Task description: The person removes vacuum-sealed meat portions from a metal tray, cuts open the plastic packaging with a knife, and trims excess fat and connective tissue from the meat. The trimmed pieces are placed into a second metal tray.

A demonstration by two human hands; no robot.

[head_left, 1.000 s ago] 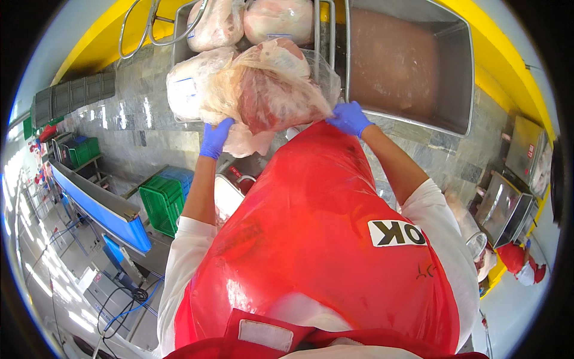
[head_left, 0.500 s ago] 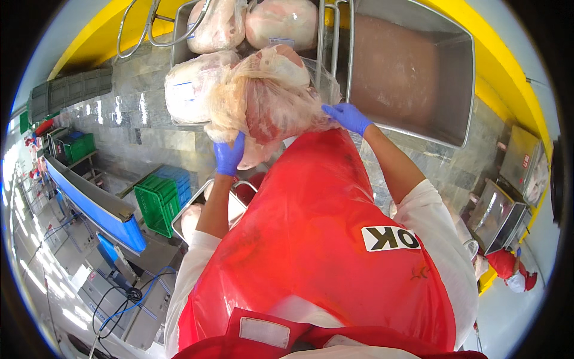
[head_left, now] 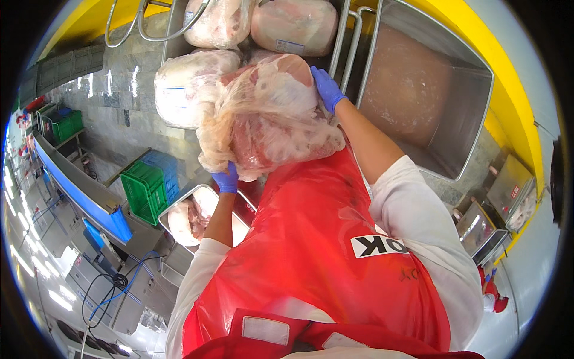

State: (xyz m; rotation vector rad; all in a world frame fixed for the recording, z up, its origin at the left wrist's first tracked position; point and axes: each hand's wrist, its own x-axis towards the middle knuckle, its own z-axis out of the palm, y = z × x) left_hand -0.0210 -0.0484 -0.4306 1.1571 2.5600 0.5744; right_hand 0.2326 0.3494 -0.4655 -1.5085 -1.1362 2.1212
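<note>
A large block of raw meat (head_left: 287, 140), partly covered by a loose, crumpled clear plastic film (head_left: 212, 134), is held between my two blue-gloved hands, close against my red apron (head_left: 311, 239). My left hand (head_left: 226, 178) grips the near left corner of the wrapped meat, its fingertips hidden beneath it. At the far right side, my right hand (head_left: 327, 90) presses on the meat with its fingers against the wrapping. Just beyond lies a wrapped white meat block (head_left: 179, 90) with a label, in a metal bin.
More wrapped meat blocks (head_left: 293, 27) fill the bin behind. Metal tube handles (head_left: 353, 48) stand between it and a steel tub (head_left: 460, 113) at the right. To my left are a tray of meat pieces (head_left: 185, 224), a green crate (head_left: 143, 191) and a blue-edged conveyor (head_left: 84, 185).
My right hand has moved from the near right plastic up to the meat's far right side. The meat has turned and come nearer me, its near end now lower; my left hand is lower too.
</note>
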